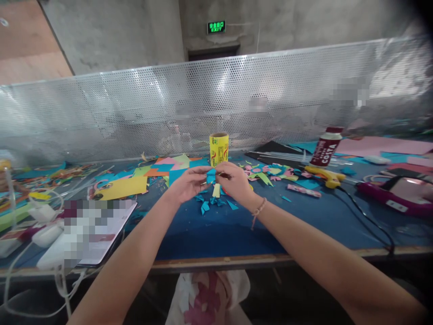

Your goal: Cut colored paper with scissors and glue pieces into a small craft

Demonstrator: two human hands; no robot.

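A small piece of blue paper [210, 176] is held above the table between both hands. My left hand [190, 184] grips its left side, fingers closed on it. My right hand [235, 183] pinches its right side, the fingertips nearly meeting those of the left. Below the hands lie several blue paper scraps [205, 207] and a pale yellow paper strip [217, 191]. Part of a red-handled thing beside the right hand is mostly hidden. Just behind the hands stands a yellow cardboard tube roll [219, 149].
Coloured paper sheets [125, 187] spread left, beside a phone [108, 239] and white cables. At right are paper flowers [275, 170], a yellow glue gun [323, 176] with a black cord, a Costa bottle [326, 146] and a purple case [399, 196]. A perforated metal panel [142, 117] closes the back.
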